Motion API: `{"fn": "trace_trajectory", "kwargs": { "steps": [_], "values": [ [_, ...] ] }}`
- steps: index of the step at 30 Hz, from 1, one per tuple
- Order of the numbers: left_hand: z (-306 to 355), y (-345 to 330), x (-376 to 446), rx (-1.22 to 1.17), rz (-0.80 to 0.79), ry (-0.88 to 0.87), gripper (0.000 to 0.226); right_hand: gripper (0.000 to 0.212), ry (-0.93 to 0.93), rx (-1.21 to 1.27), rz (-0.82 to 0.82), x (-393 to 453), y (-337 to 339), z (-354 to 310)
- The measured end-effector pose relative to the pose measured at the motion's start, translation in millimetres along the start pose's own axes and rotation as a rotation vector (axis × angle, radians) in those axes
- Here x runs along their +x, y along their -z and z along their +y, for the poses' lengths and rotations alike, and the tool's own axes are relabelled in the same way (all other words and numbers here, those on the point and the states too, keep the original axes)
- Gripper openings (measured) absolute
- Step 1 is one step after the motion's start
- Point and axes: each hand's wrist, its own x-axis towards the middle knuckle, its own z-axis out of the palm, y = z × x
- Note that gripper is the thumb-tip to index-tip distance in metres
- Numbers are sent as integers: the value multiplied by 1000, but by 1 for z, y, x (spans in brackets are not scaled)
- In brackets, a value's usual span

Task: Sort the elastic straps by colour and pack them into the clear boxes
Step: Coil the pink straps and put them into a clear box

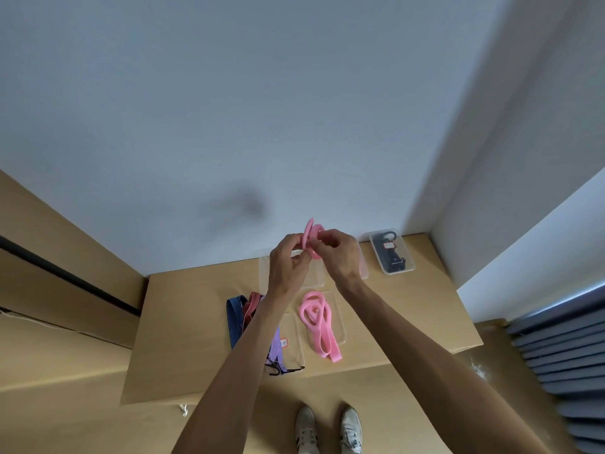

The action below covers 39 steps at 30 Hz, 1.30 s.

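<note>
Both hands are raised above the small wooden table [409, 322]. My left hand [288, 262] and my right hand [337, 252] pinch a coiled pink strap [311, 234] between them. A second pink strap [317, 322] lies looped in a clear box [340, 326] under my right forearm, its end hanging over the box's near rim. Left of it lie a blue striped strap [235, 319], a red striped strap [251, 308] and a lilac striped strap [277, 350], partly hidden by my left forearm. A closed clear box [391, 252] at the back right holds black straps.
More clear boxes [314, 280] sit under my hands at the table's back edge. A clear box [293, 347] with a red label lies beside the lilac strap. The white wall stands behind the table. A grey ribbed panel [563, 362] is at the right.
</note>
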Motion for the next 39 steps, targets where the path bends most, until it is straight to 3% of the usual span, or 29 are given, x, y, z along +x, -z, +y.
{"fn": "trace_trajectory", "kwargs": {
  "steps": [5,8,11,18,24,26,29,32,39],
  "values": [
    [-8,0,0,5,18,57,14,14,-62,59,83,6,12,-2],
    [-10,-5,-1,21,1,28,14,12,-45,17,-22,4,12,-5],
    [-4,-14,-4,10,6,43,16,19,-75,-22,4,0,5,-6],
    [-9,-5,-1,-125,-25,113,43,16,-99,-47,-69,2,10,-2],
    [-8,2,9,-492,-77,405,33,11,-61,-45,7,-2,2,4],
    [-8,4,9,-559,-59,464,30,3,-29,-15,-40,-1,2,6],
    [-12,5,10,-627,-85,540,22,15,-1,18,-140,0,3,4],
    [-21,9,11,-688,-154,581,9,8,-3,21,-179,4,7,4],
    [-27,17,12,-736,-230,666,12,15,93,-263,-229,8,5,5]
  ]
}}
